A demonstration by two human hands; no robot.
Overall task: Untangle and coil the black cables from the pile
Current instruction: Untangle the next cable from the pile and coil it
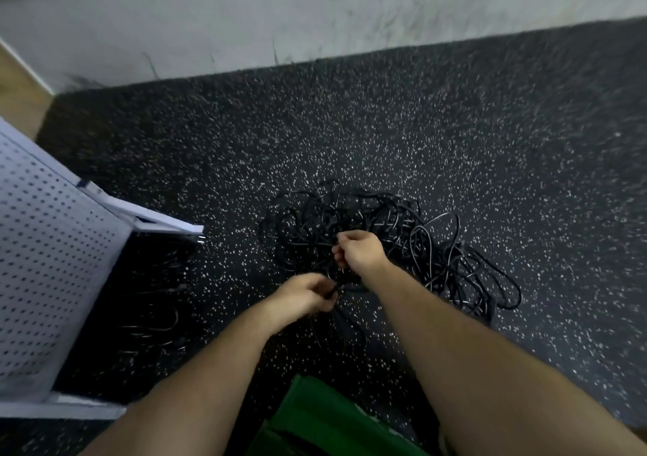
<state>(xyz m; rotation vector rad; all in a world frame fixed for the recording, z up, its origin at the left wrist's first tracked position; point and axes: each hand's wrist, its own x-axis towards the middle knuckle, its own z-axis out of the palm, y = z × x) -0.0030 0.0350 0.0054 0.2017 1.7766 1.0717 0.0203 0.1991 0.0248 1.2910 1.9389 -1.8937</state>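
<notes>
pile: black cables [402, 231] in one tangled heap on the floor [455, 133], centre-right of my view, loops spilling out to the right
left grip: left hand [304, 294] at the near-left edge of the heap, fingers curled, pinching a black strand [334, 288] at the fingertips
right grip: right hand [360, 250] just beyond the left, over the near side of the heap, fingers curled tight round a few strands
gap: the two hands sit close together, not touching; I read dark cable running between them
same cable?: can't tell whether both hold one cable, too much blur and overlap
trailing ends: thin strands [353, 329] run from under the left hand back toward the person, lying on the floor
floor: dark rubber with white speckle; heap rests flat on it, well short of the wall [315, 18]
wall: pale, scuffed, runs across the top of view
rack: white perforated panel [52, 245] on a white frame at left, tilted in my view, well apart from the heap
loose cables: a few more black strands [154, 326] on the floor in the shadow beside the rack, separate from the heap
wood: strip of light wooden flooring [17, 95] at far left
cloth: green fabric [325, 420] at bottom centre, between the forearms
image quality: motion blur all round, plug ends not readable
</notes>
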